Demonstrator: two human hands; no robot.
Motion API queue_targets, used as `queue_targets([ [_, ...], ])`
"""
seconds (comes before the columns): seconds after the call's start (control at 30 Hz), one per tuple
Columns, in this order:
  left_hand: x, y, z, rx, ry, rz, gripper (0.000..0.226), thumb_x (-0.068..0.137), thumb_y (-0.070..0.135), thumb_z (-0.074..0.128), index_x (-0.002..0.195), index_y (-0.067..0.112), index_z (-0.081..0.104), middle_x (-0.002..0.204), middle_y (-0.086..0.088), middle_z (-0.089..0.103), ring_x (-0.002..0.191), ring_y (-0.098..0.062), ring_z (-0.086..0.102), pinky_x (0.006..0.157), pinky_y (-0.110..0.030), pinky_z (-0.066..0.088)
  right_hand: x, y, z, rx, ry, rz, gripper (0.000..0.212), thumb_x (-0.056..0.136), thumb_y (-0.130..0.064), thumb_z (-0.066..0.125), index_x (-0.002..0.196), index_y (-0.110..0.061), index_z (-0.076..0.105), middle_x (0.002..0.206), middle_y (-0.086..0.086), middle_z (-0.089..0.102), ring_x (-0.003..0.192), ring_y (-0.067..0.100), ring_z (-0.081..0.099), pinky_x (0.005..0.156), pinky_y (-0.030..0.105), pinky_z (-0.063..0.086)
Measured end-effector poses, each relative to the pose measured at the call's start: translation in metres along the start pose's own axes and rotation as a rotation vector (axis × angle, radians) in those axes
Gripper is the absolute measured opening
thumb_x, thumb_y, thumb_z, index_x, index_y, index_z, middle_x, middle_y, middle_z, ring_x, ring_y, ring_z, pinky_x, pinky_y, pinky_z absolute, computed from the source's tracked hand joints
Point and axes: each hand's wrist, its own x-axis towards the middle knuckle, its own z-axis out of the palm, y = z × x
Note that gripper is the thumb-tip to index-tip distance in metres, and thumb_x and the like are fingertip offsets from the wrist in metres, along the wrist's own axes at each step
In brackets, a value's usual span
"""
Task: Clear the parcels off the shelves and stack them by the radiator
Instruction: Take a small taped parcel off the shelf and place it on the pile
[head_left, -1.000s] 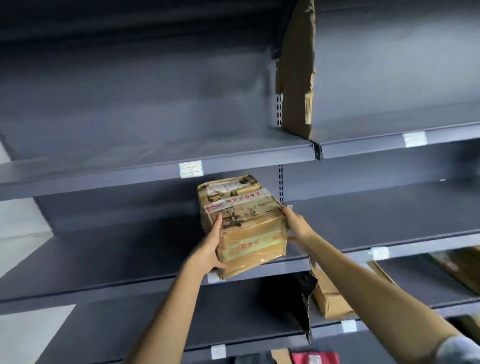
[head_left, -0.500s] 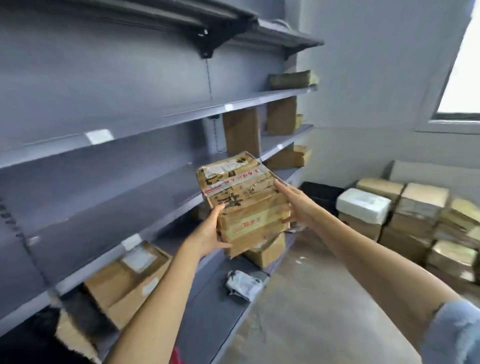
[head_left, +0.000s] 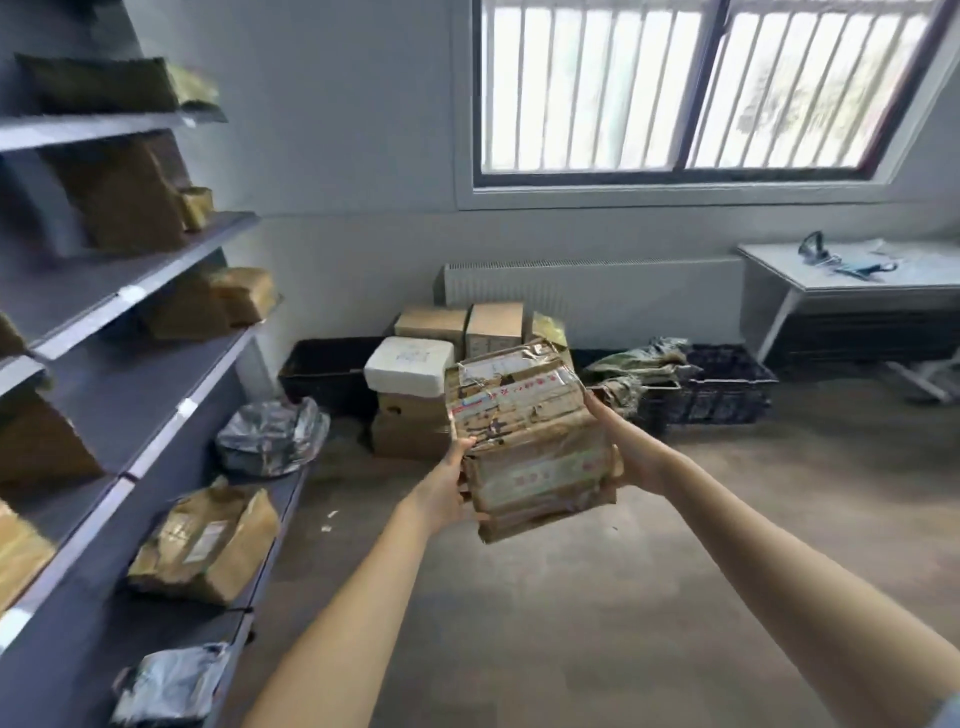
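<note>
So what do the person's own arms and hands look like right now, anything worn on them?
Both forearms are bare from the wrist back. The left hand and right hand wear no gloves, and no rings, watch or bands show. The only clothing in view is the edge of a light blue-grey sleeve on the right arm, at the bottom right corner. No sleeve shows on the left arm.

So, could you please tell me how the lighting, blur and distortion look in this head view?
Head view: the barred window is blown out by daylight; the shelves at left are dim and motion-smeared; the window frame leans from wide-angle distortion; the parcel between both hands is fairly sharp.
</note>
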Motion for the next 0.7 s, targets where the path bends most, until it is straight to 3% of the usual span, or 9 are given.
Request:
queue_targets([
  [0.07, 0.035, 0.008, -0.005, 0.04, 0.02, -0.055, 0.052, 0.09, 0.056, 0.043, 0.131, 0.024, 0.041, 0.131, -0.011, 0.048, 0.119, -0.028, 0.046, 0.089, -0.05, 0.044, 0.034, 0.007, -0.009, -0.086, 0.046, 0.068, 0.074, 0.069, -0.078, 0.043, 0.136, -0.046, 0.035, 0.133, -0.005, 0.052, 0.122, 0.025, 0.049, 0.097, 0.064, 0.039],
  [0.17, 0.09, 0.034, -0.028, 0.095, 0.062, -0.113, 0.051, 0.087, 0.06, 0.045, 0.124, 0.025, 0.044, 0.13, -0.011, 0.049, 0.115, -0.028, 0.048, 0.086, -0.05, 0.046, 0.101, 0.008, -0.017, -0.136, 0.045, 0.146, 0.062, 0.077, -0.074, 0.042, 0.134, -0.051, 0.031, 0.135, -0.003, 0.048, 0.119, 0.024, 0.045, 0.095, 0.065, 0.041],
  [0.3, 0.168, 0.082, -0.068, 0.161, 0.104, -0.178, 0.055, 0.087, 0.062, 0.045, 0.126, 0.024, 0.046, 0.13, -0.012, 0.049, 0.112, -0.029, 0.05, 0.084, -0.051, 0.048, 0.203, -0.004, -0.02, -0.212, 0.037, 0.293, 0.066, 0.082, -0.068, 0.043, 0.138, -0.035, 0.034, 0.142, 0.006, 0.045, 0.13, 0.032, 0.04, 0.1, 0.06, 0.039],
  [0.43, 0.249, 0.147, -0.082, 0.198, 0.089, -0.217, 0.056, 0.085, 0.064, 0.045, 0.124, 0.023, 0.049, 0.126, -0.011, 0.052, 0.101, -0.027, 0.052, 0.069, -0.049, 0.051, 0.294, -0.039, -0.042, -0.243, 0.04, 0.358, 0.074, 0.082, -0.066, 0.047, 0.141, -0.024, 0.035, 0.146, 0.01, 0.04, 0.126, 0.037, 0.044, 0.096, 0.05, 0.042],
  [0.57, 0.325, 0.198, -0.065, 0.217, 0.064, -0.207, 0.041, 0.085, 0.06, 0.05, 0.108, 0.027, 0.051, 0.105, -0.004, 0.055, 0.089, -0.021, 0.054, 0.064, -0.044, 0.051, 0.367, -0.062, -0.085, -0.208, 0.122, 0.364, 0.068, 0.085, -0.061, 0.05, 0.139, -0.022, 0.038, 0.144, 0.009, 0.043, 0.123, 0.036, 0.048, 0.088, 0.045, 0.043],
  [0.7, 0.405, 0.223, -0.041, 0.245, 0.003, -0.296, 0.04, 0.09, 0.057, 0.043, 0.106, 0.021, 0.054, 0.106, -0.006, 0.058, 0.088, -0.022, 0.058, 0.07, -0.045, 0.051, 0.423, -0.056, -0.139, -0.125, 0.152, 0.395, 0.052, 0.088, -0.048, 0.054, 0.132, -0.021, 0.047, 0.123, 0.004, 0.056, 0.107, 0.025, 0.053, 0.089, 0.042, 0.044],
])
